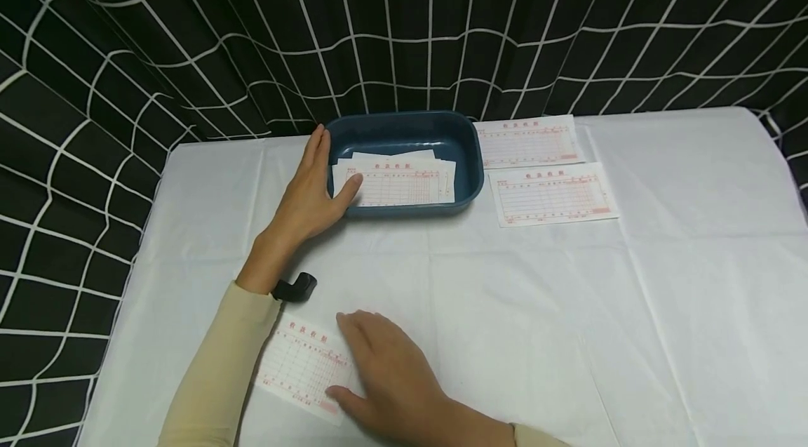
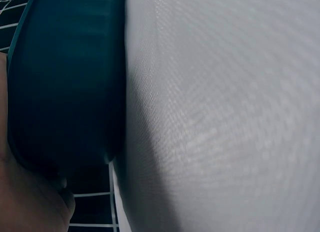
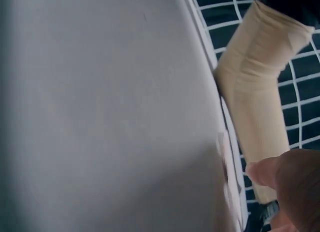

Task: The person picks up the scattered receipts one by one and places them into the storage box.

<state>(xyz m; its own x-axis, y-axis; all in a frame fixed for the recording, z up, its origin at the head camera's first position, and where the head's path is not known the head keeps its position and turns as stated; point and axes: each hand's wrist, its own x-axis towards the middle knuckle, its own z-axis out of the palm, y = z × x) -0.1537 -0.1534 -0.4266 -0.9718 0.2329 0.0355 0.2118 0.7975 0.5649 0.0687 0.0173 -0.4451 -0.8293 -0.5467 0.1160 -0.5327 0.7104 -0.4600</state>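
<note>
A loose slip (image 1: pixel 303 366) lies on the person's side of the tray (image 1: pixel 404 211), off its left end; the left hand (image 1: pixel 309 198), fingers straight, lines that end, thumb over the rim, probably to steady it; the right hand (image 1: pixel 394 377), fingers loosely extended, covers the slip's edge, contact unclear; piled slips (image 1: pixel 398 187) lie inside the tray, likely kept together by its walls; two more slips (image 1: pixel 555 194) lie right of it.

Head cam bright; wrist cams dim, blurry, w/ shadows on cloth (image 2: pixel 235 101)
</note>
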